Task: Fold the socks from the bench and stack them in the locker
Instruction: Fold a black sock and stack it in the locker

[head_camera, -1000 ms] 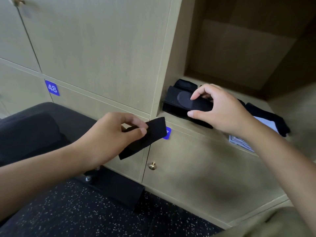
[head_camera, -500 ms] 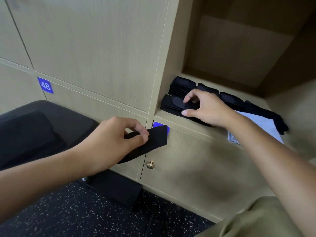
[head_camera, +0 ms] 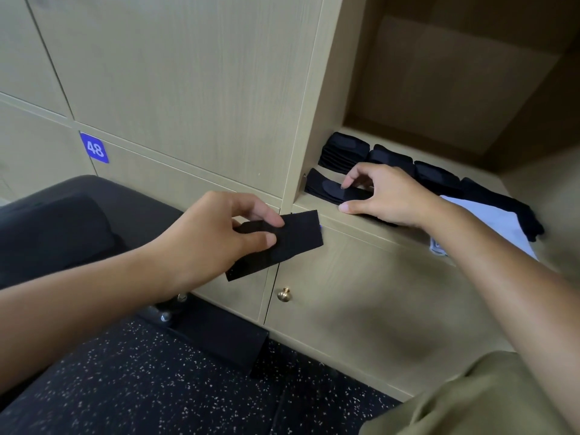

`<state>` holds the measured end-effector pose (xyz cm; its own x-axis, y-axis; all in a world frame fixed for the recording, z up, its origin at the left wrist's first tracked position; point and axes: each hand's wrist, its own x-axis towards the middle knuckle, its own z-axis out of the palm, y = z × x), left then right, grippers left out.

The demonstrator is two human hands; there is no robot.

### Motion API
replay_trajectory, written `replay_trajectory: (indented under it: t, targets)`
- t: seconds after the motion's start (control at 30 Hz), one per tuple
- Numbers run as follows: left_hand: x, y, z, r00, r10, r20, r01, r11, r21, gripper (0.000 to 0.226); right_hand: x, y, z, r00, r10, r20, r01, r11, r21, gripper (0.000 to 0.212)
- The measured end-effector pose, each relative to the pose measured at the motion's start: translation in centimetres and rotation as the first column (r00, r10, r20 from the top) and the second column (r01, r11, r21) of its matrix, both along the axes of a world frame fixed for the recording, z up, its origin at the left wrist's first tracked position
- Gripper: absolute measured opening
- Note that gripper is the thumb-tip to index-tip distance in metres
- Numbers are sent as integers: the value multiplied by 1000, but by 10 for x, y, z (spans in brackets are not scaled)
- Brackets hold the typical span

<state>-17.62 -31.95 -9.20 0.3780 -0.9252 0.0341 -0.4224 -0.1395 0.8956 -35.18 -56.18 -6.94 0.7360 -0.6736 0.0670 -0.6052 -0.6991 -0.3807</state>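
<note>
Pinching folded sock (head_camera: 277,243) in your left hand (head_camera: 216,237), short of the locker (head_camera: 408,243) at 1 o'clock; right hand (head_camera: 386,196) fingertips grip front sock stack (head_camera: 326,188), likely steadying it for adding

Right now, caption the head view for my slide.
Left hand holds a folded sock; right hand steadies the sock stack in the locker.

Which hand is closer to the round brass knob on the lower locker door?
Left. The left hand, holding a folded black sock, is just above and left of the brass knob; the right hand is higher, inside the open locker.
</note>
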Motion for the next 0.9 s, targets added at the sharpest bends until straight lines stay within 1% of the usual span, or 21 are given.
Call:
replay_trajectory:
  t: [0.07, 0.17, 0.3, 0.37, 0.43, 0.47, 0.5, 0.53, 0.57, 0.6, 0.63, 0.7, 0.73, 0.8, 0.9]
  targets:
    - [3, -1, 2, 996, 11, -84, -13, 1000, -20, 21, -1, 1, 0, 1000, -6, -8, 6, 1000, -20, 37]
    - [8, 0, 7, 979, 29, -202, -43, 997, -67, 23, -4, 2, 2, 1000, -8, -9, 8, 1000, -19, 44]
    - [12, 1, 14, 963, 51, -264, -79, 992, -95, 23, -8, 2, 2, 1000, 13, -16, -13, 1000, 14, 50]
    - [12, 2, 16, 950, 57, -306, -91, 991, -97, 28, -8, 3, 2, 999, 14, -34, -14, 1000, 16, 54]
    - [13, 2, 17, 936, 77, -344, -118, 988, -99, 36, -7, 5, 2, 998, 4, -56, -5, 999, -34, 59]
    - [13, 2, 17, 929, 90, -360, -135, 985, -104, 38, -6, 7, 2, 999, -12, -33, 10, 996, -86, 59]
    - [12, 3, 17, 920, 101, -379, -154, 982, -113, 39, -5, 9, 2, 999, -35, 38, 40, 991, -130, 53]
    - [12, 3, 17, 909, 110, -401, -175, 976, -128, 37, -2, 14, 3, 987, -64, 151, 87, 985, -151, 43]
    - [12, 3, 17, 897, 118, -425, -196, 970, -145, 34, 1, 22, 5, 957, -95, 274, 135, 982, -129, 30]
    - [11, 3, 18, 886, 124, -448, -218, 962, -164, 31, 4, 32, 8, 920, -131, 369, 164, 985, -60, 22]
    - [10, 3, 18, 876, 131, -464, -239, 954, -181, 28, 6, 42, 10, 890, -165, 426, 167, 985, 33, 25]
    - [8, 3, 19, 877, 150, -457, -271, 939, -213, 21, 10, 67, 15, 873, -209, 441, 112, 965, 235, 34]
    - [6, 4, 19, 893, 164, -420, -279, 933, -227, 19, 11, 81, 17, 872, -217, 439, 68, 941, 330, 35]
    - [1, 5, 20, 937, 200, -286, -274, 930, -246, 18, 16, 104, 19, 871, -226, 436, -10, 879, 476, 35]
    - [-10, 6, 19, 971, 215, -106, -235, 938, -256, 18, 24, 129, 13, 873, -237, 427, -83, 790, 608, 41]
